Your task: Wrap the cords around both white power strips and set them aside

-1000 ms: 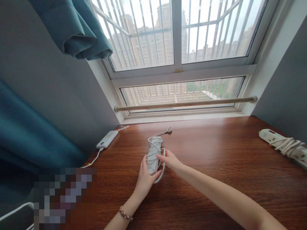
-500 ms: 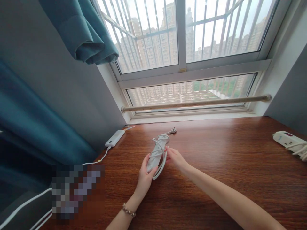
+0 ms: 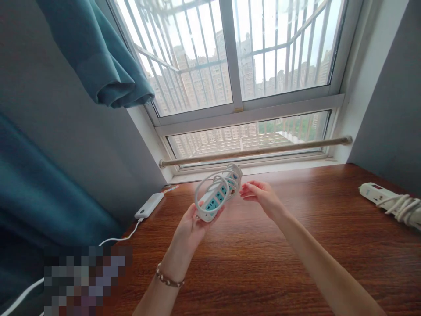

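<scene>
In my left hand (image 3: pixel 194 221) is the near end of a white power strip (image 3: pixel 204 198), tilted up above the table with its teal socket face showing. Its white power cord (image 3: pixel 196 188) loops loosely around the strip, with several turns bunched near the far end. My right hand (image 3: pixel 258 195) is just right of those turns, fingers stretched forward and a little apart, with nothing visible in them. The plug of the cord cannot be made out.
A brown wooden table (image 3: pixel 296 245) lies beneath. At left is a white power bank (image 3: pixel 149 206) with a white cable (image 3: pixel 113 239). Another power strip (image 3: pixel 378 193), cord wrapped around it, sits at right. A rail (image 3: pixel 256 152) crosses the window behind. One lower-left patch is pixelated.
My left hand has raised and turned the power strip, so its socket side now shows. My right hand has moved off the cord to the right and forward. The view has shifted slightly.
</scene>
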Tool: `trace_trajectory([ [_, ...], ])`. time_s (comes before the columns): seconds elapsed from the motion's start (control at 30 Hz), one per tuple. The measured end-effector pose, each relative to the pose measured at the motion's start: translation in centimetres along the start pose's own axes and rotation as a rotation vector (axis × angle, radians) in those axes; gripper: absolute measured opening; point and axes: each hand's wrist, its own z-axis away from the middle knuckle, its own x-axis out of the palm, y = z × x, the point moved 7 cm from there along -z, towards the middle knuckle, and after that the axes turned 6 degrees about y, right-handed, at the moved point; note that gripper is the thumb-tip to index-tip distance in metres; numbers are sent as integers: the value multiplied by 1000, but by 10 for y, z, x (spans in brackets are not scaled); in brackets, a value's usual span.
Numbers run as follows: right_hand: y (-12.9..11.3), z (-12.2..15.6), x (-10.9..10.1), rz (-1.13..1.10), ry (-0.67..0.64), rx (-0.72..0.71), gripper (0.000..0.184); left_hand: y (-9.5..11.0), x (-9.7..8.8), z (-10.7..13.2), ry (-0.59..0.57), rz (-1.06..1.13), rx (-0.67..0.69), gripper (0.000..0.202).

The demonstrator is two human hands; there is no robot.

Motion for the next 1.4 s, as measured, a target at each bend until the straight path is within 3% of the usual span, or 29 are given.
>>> trace_trajectory([
  [0.13, -3, -17, -44, 1, 236, -39, 30, 20, 38, 9, -163, 71, -78, 51],
  [0.23, 6, -25, -51, 65, 261, -47, 32, 26, 47, 17, -219, 104, -100, 52],
  [0.4, 25, -21, -26, 167, 89, 88, 32, 27, 45, 28, -252, 70, -91, 50],
  [0.53, 17, -10, -7, 292, -49, 66, 25, 32, 40, 33, -232, 61, -21, 50],
  [0.67, 12, -8, -5, 336, -65, 30, 26, 34, 40, 36, -257, 67, 30, 49],
  [0.73, 23, -8, -5, 295, -66, 90, 32, 31, 41, 37, -286, 55, 15, 49],
  [0.8, 41, -3, 0, 309, -150, 235, 36, 26, 42, 37, -324, 26, -9, 49],
  [0.87, 50, 11, 8, 547, -308, 315, 23, 22, 42, 39, -352, -1, -19, 47],
  [0.9, 48, 20, 11, 729, -382, 288, 14, 21, 43, 39, -361, -9, -7, 46],
  [0.97, 24, 38, 18, 1007, -461, 107, 17, 19, 43, 40, -369, -30, 50, 41],
  [1.0, 7, 47, 22, 980, -449, 42, 17, 18, 44, 41, -368, -52, 92, 39],
  [1.07, -28, 62, 22, 675, -344, 7, 26, 12, 49, 42, -365, -127, 179, 36],
  [1.17, -75, 69, -2, 452, 76, -194, 45, -9, 60, 47, -361, -252, 240, 38],
  [1.27, -88, 68, -16, 703, 273, -348, 42, -38, 71, 51, -427, -314, 191, 43],
  [1.33, -85, 63, -16, 853, 258, -391, 34, -55, 75, 53, -472, -306, 135, 43],
  [1.4, -84, 61, -16, 854, 227, -420, 28, -67, 71, 48, -448, -251, 66, 41],
])
